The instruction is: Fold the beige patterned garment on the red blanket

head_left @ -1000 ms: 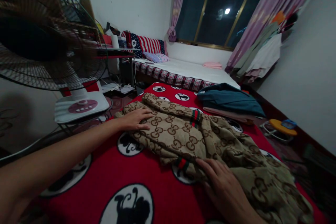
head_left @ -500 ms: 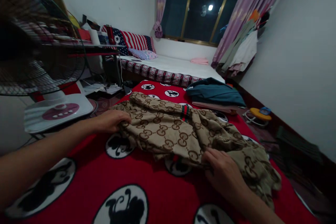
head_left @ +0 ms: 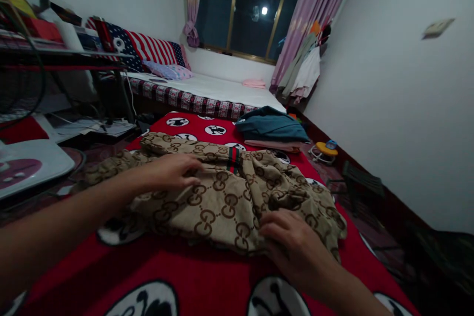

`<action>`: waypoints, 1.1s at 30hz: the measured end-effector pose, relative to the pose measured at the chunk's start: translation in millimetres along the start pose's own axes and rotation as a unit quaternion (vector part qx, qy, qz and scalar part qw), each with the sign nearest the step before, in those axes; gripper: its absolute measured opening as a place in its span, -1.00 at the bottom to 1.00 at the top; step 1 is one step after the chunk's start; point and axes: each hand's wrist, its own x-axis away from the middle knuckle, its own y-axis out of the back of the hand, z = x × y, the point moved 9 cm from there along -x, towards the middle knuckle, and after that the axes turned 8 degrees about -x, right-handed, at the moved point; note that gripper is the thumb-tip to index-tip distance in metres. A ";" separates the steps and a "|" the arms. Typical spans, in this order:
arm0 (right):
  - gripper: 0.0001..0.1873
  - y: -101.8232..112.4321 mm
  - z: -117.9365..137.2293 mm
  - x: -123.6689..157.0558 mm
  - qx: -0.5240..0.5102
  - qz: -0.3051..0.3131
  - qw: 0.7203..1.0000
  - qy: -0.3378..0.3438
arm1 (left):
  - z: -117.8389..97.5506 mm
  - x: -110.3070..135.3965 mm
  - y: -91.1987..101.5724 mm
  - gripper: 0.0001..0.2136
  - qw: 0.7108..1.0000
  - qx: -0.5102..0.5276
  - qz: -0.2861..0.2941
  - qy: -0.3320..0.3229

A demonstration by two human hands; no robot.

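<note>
By the bed's left edge a white fan base [head_left: 25, 165] with a maroon panel stands on the floor. The left hand [head_left: 172, 172] lies flat, fingers spread, on the upper left part of a tan patterned garment [head_left: 222, 197] that is spread across the middle of the red bedspread [head_left: 207, 281]. The garment's left end reaches over the bed's left edge. The right hand [head_left: 292, 244] presses on the garment's near right corner, fingers curled into the crumpled cloth there. Beyond, at the far right corner of the bed, sits a folded teal garment [head_left: 272, 127] on a pink one.
</note>
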 end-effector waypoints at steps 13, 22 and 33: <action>-0.45 35.3 -83.0 30.0 0.110 -0.121 0.976 -0.144 | -37.8 -33.0 -71.1 -0.69 0.991 0.107 0.007 -0.074; -0.38 -29.3 -56.2 -57.8 0.085 -0.008 0.984 -0.155 | 22.2 -66.9 -58.1 -0.62 0.983 -0.020 -0.169 0.071; -0.54 58.9 -70.3 -37.6 -0.033 -0.191 0.971 -0.141 | 21.1 -48.0 -11.3 -0.69 0.972 -0.011 -0.231 0.047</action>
